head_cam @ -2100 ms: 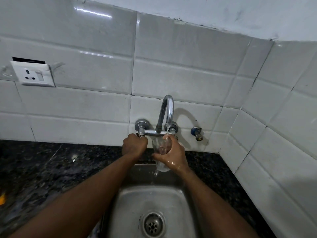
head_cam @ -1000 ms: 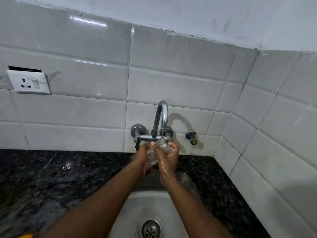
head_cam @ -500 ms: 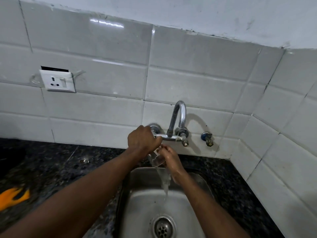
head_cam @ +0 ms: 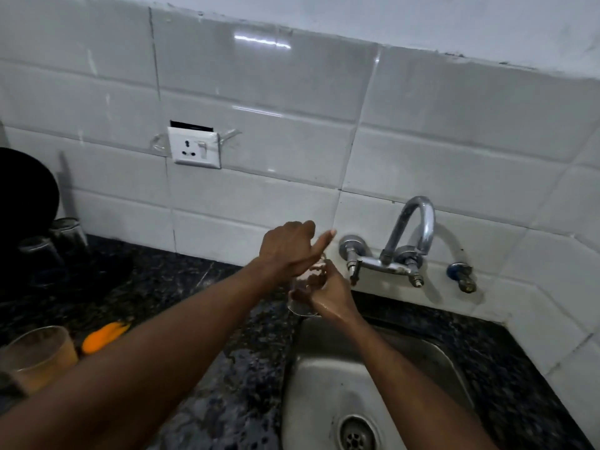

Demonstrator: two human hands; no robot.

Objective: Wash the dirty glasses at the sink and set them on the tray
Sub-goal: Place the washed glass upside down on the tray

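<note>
"Black fills the far left edge for us: a big round dark shape [head_cam: 22,196], too dim to name, with two dim glasses [head_cam: 66,230] just in front of it."

"Below those, in the lower left corner, we see an amber-tinted tumbler [head_cam: 39,355] upright on the speckled granite counter [head_cam: 194,287]. A blurred orange object [head_cam: 104,334] lies just right of it."

"Higher up, on the white wall tiles [head_cam: 259,196], we have a white socket [head_cam: 194,147]."

"Then the middle of the frame. Our left hand [head_cam: 289,251] lies over the mouth of the clear glass [head_cam: 302,308], one digit pointing right. Whether its other fingers grip the rim, we cannot tell."

"Our right hand [head_cam: 331,293], wet, is wrapped round that glass from the right. The two hands are together, touching, and they hold the glass in the air above the left rim of the steel sink [head_cam: 324,378]."

"Right of the hands we see the chrome tap [head_cam: 412,228] fixed to the wall, well apart from the glass. A small blue-collared valve [head_cam: 461,277] sits further right, and the drain [head_cam: 357,433] is at the bottom edge."
</note>
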